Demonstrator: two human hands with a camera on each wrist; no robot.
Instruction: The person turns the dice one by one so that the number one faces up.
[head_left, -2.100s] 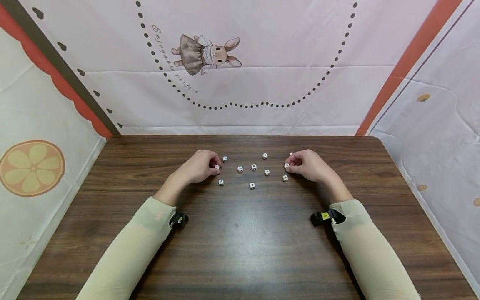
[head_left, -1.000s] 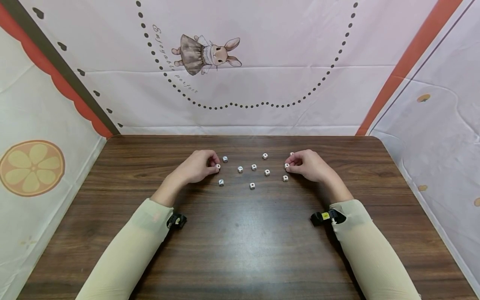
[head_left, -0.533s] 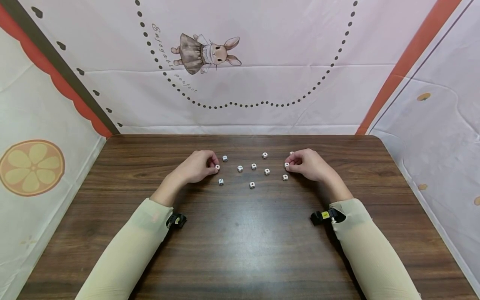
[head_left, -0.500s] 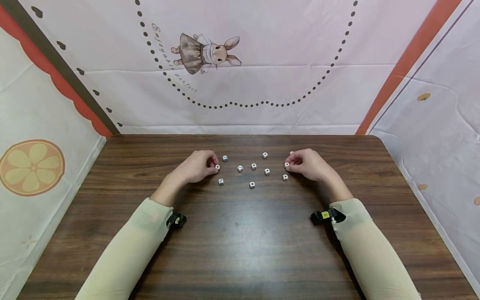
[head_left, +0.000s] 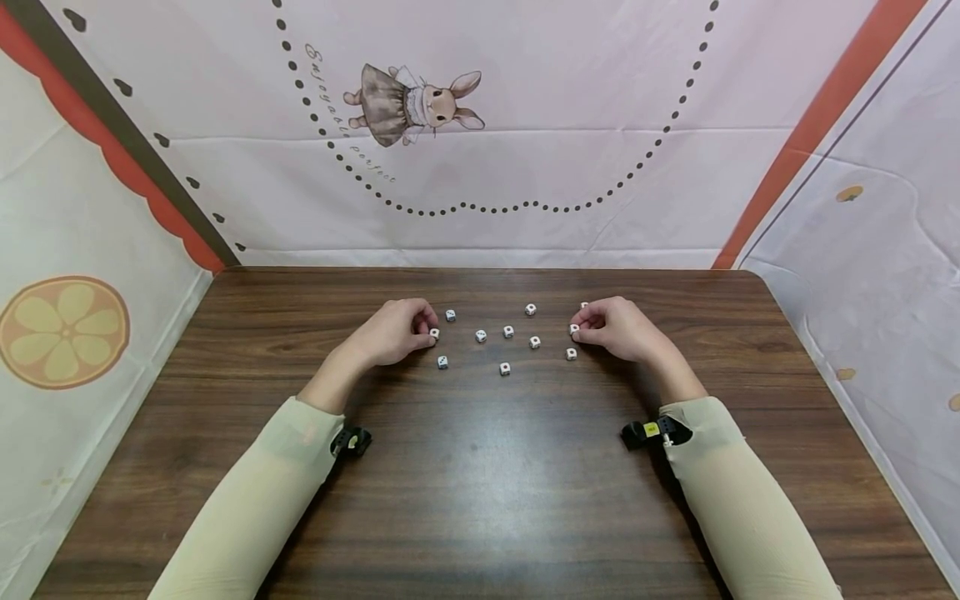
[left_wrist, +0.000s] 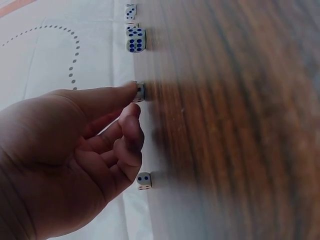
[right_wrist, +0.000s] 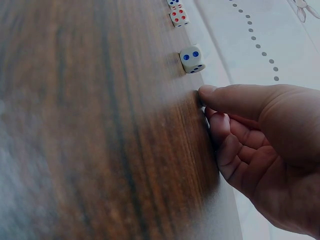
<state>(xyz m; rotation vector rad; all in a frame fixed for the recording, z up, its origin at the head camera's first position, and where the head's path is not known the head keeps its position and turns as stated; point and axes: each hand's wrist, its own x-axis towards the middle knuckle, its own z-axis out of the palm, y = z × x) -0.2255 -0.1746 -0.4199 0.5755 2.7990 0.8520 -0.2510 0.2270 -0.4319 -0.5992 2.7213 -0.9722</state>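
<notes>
My left hand (head_left: 396, 331) pinches a white die (head_left: 434, 334) between thumb and fingertips, at the left end of a loose group of dice on the table. In the left wrist view that die (left_wrist: 140, 92) shows just past the thumb tip. At the group's right end my right hand (head_left: 621, 330) pinches another die (head_left: 574, 329); the right wrist view has it hidden behind the thumb. One die (head_left: 451, 315) lies beyond the left fingers and one (head_left: 442, 362) nearer the body. Close to the right fingers lie a partly covered die (head_left: 584, 306) and a die (head_left: 572, 354).
Between the hands several more dice are scattered, among them a die (head_left: 481, 336) and a die (head_left: 505, 369). The brown wooden table (head_left: 480, 483) meets a printed cloth backdrop (head_left: 555, 167) at its far edge. Black wrist cameras sit at both cuffs.
The die in my left hand has turned, showing a different face than about two seconds ago. My left wrist has drawn slightly left. My right hand and the loose dice stay put.
</notes>
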